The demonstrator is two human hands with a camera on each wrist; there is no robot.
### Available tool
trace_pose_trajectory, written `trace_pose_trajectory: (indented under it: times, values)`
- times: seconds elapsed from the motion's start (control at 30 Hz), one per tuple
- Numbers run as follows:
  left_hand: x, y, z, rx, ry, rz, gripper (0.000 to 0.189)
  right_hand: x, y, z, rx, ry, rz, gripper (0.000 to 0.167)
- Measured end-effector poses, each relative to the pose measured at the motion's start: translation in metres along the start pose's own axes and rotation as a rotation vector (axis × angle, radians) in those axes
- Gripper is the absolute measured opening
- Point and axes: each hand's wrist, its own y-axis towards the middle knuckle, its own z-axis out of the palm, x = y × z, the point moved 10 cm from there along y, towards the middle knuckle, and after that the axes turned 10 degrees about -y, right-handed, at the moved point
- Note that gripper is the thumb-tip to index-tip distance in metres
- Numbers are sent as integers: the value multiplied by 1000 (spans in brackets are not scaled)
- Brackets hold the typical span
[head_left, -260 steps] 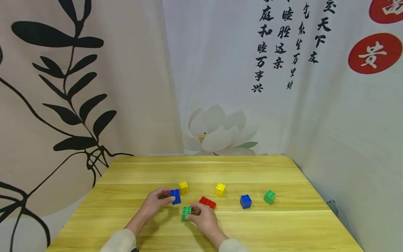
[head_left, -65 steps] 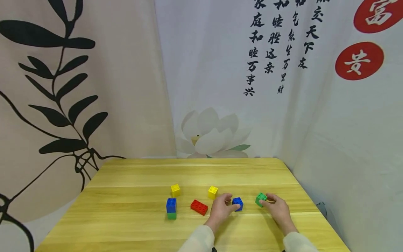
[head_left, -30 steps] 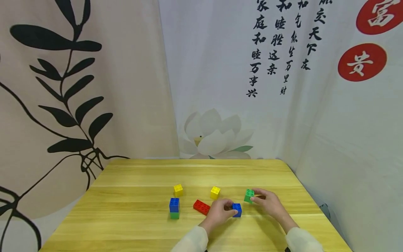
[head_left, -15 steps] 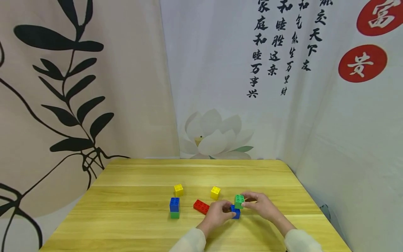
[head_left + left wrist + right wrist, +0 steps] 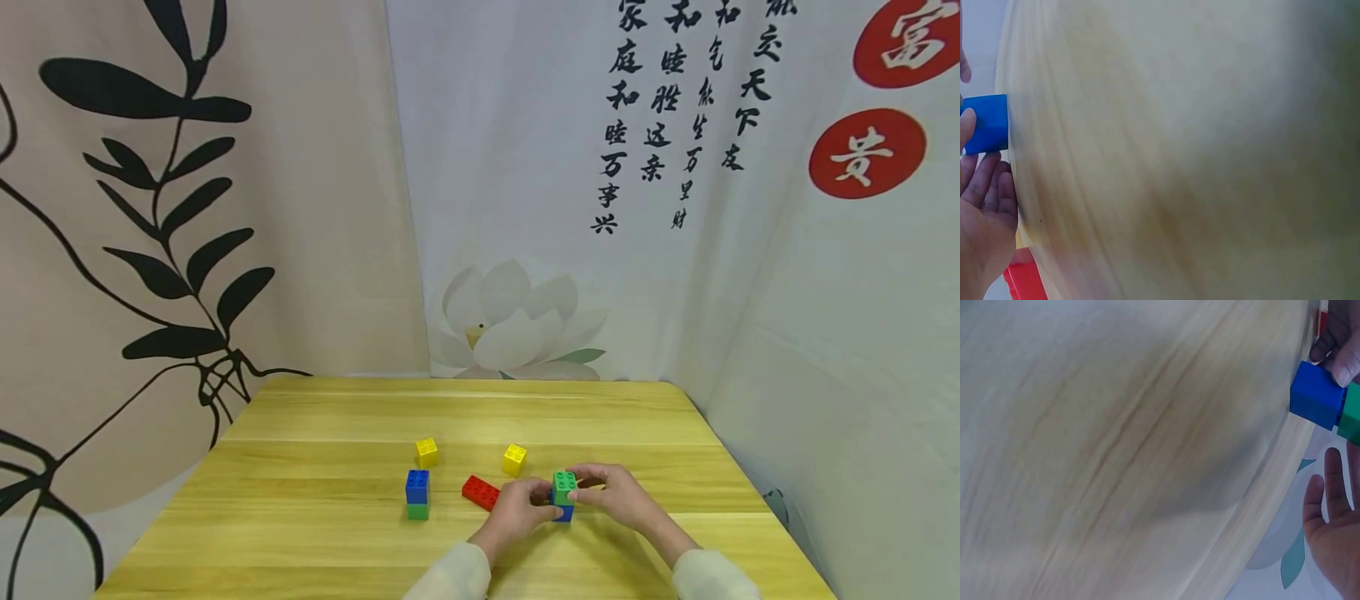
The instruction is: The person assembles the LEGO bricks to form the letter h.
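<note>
My left hand (image 5: pixel 519 510) pinches a blue toy building brick (image 5: pixel 562 514) between thumb and fingers, low at the tabletop. A green brick (image 5: pixel 565 487) sits right on top of the blue one, and my right hand (image 5: pixel 617 497) grips it from the right. In the right wrist view the blue brick (image 5: pixel 1317 395) and green brick (image 5: pixel 1350 415) meet with a thin dark line between them. The left wrist view shows the blue brick (image 5: pixel 986 124) between my left thumb and fingers. A red brick (image 5: pixel 480 493) lies just left of my left hand, partly behind it.
To the left stands a two-brick stack, a blue brick (image 5: pixel 417 486) over a green brick (image 5: pixel 417 512). Two yellow bricks, one at left (image 5: pixel 427 452) and one nearer the middle (image 5: pixel 514 459), lie farther back on the wooden table (image 5: pixel 337 408). A printed curtain hangs behind.
Earlier, the left blue and green bricks were held separately; now they stand stacked. Over the last seconds my right hand carried the other green brick left and down onto the blue brick.
</note>
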Motion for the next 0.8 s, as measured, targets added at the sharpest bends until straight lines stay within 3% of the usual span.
trace_pose_trajectory:
  times: [0.33, 0.8]
  values:
    - [2, 2, 0, -4, -1, -12, 26, -6, 2, 4, -8, -46, 18, 45]
    - [-4, 2, 0, -6, 15, 17, 26, -12, 4, 6, 19, -2, 35, 43]
